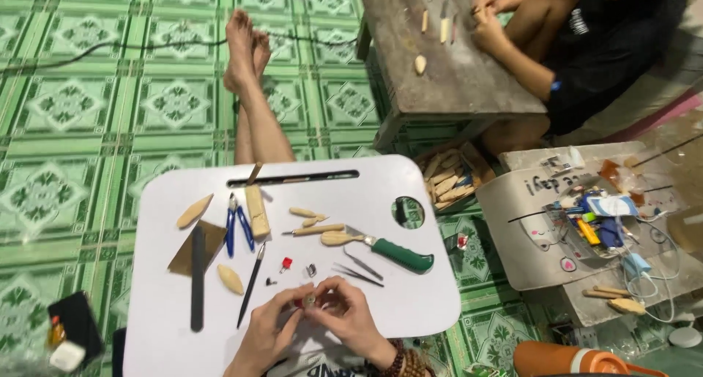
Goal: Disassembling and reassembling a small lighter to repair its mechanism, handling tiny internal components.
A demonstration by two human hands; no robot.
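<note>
- Left hand (267,331) and right hand (350,320): fingers (322,306) pinching a small round piece (309,301) together, steadying it.
- Tweezers (359,269), green-handled knife (388,250): lying on the white table (168,304), near the hands.

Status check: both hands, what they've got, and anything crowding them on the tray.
Left hand and right hand pinch one small round piece together. Tweezers close beyond. White tray cluttered with tools.

A home floor turned small craft workshop. Green patterned floor tiles (88,106) all around; white lap table (176,311) at 6 o'clock strewn with carving tools, low wooden bench (454,77) at 1 o'clock, box of wooden blanks (450,178) near centre.
</note>
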